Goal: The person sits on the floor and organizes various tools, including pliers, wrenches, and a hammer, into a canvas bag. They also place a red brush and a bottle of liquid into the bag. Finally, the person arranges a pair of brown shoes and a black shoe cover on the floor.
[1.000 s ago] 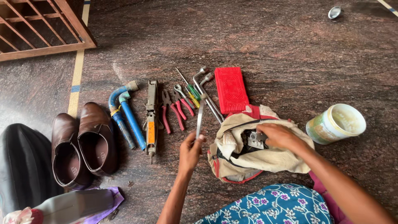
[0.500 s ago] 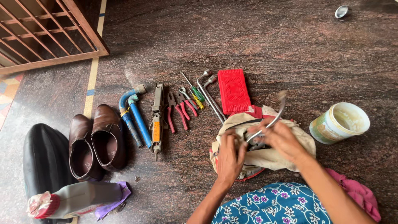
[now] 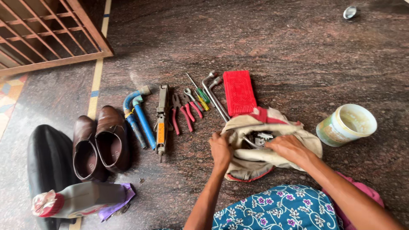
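Both arms reach forward: left hand (image 3: 221,150) fingers curled, pinching the cloth bag (image 3: 255,159) edge; right hand (image 3: 289,149) fingers pressed together, flat on its opening.

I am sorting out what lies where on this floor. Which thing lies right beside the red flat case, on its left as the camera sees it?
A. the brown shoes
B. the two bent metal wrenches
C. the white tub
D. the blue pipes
B: the two bent metal wrenches lie directly along the left edge of the red flat case; the blue pipes and brown shoes sit much farther left, the white tub to the right.
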